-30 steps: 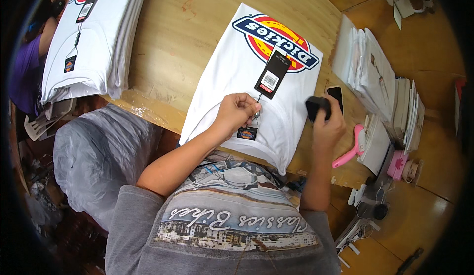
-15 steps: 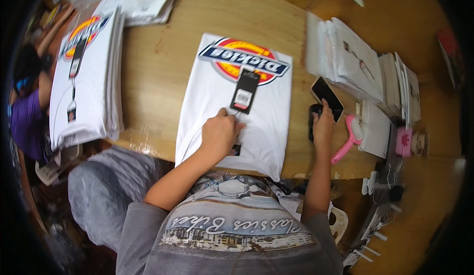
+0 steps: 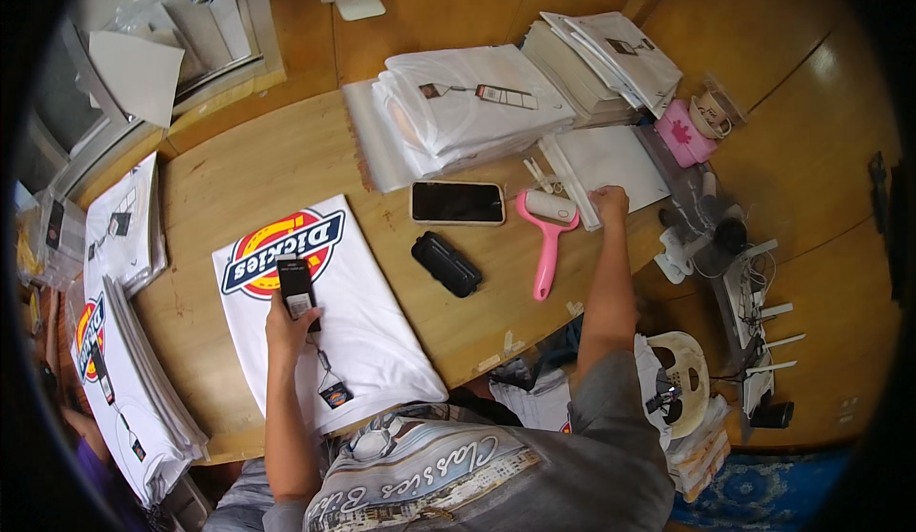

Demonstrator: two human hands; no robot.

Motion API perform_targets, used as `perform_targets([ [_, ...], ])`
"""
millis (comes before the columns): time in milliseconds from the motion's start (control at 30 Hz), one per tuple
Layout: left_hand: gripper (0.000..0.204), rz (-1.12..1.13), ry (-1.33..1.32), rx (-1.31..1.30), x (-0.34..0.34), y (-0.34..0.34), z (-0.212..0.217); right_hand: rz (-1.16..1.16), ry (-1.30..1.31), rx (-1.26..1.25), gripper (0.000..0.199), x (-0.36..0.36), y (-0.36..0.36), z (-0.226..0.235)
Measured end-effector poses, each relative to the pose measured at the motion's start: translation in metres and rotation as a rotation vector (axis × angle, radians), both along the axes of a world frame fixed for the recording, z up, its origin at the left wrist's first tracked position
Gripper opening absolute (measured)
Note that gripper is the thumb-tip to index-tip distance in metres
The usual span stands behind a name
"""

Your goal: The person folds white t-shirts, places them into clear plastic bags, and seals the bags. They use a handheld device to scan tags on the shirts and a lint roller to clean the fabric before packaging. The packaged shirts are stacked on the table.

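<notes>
A folded white T-shirt (image 3: 377, 351) with a red, yellow and blue print lies on the table before me. My left hand (image 3: 283, 330) rests on it, thumb and fingers closed on the lower end of a black hang tag (image 3: 292, 279). A cord runs from there to a small dark tag (image 3: 334, 396) lower on the shirt. Over at the right, my right hand (image 3: 609, 206) pinches the near edge of the flat clear plastic bags (image 3: 620, 162). Its fingertips are partly hidden. A pink lint roller (image 3: 545, 250) lies just left of that hand.
A phone (image 3: 458, 204) and a black case (image 3: 446, 265) sit between shirt and roller. Bagged shirts (image 3: 468, 117) are stacked behind them. More folded shirts (image 3: 143, 379) stand at the left edge. A pink box (image 3: 687, 133) and cables are far right.
The view has swung toward the right. My right hand has left the phone and black case and reached the plastic bags. My left hand has shifted from the cord area onto the hang tag.
</notes>
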State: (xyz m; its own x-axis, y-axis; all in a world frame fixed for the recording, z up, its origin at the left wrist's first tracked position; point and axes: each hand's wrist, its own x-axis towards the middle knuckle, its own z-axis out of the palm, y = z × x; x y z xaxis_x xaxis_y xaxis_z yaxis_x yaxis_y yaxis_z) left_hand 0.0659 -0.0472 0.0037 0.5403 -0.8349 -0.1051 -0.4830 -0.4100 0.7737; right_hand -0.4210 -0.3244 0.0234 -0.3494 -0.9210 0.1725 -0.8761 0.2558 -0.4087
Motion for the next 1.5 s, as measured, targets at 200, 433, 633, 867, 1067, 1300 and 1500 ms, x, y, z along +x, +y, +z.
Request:
perform_targets([
  [200, 0.042, 0.059, 0.086, -0.013, 0.002, 0.003, -0.002, 0.15, -0.167, 0.086, 0.036, -0.022, -0.021, -0.01],
  [433, 0.043, 0.057, 0.123, 0.008, 0.0, 0.001, 0.001, 0.188, -0.208, 0.112, 0.028, -0.034, -0.027, -0.012],
  [633, 0.045, 0.069, 0.133, -0.016, 0.005, 0.003, -0.009, 0.26, -0.13, 0.104, 0.017, -0.016, -0.018, -0.003],
  [867, 0.039, 0.008, 0.188, -0.023, 0.009, 0.003, -0.011, 0.295, 0.161, 0.04, 0.01, 0.009, -0.018, 0.02],
  [1067, 0.029, 0.061, 0.612, -0.099, 0.014, 0.005, 0.006, 0.697, -0.017, 0.077, 0.01, 0.064, -0.039, 0.12],
  [1300, 0.04, -0.217, 1.03, -0.154, -0.003, 0.053, 0.059, 1.026, -0.439, -0.248, 0.012, 0.248, 0.068, 0.181],
  [1500, 0.043, -0.629, 0.698, 0.001, -0.014, 0.083, 0.095, 1.837, 0.165, -0.463, 0.026, 0.374, 0.161, 0.056],
])
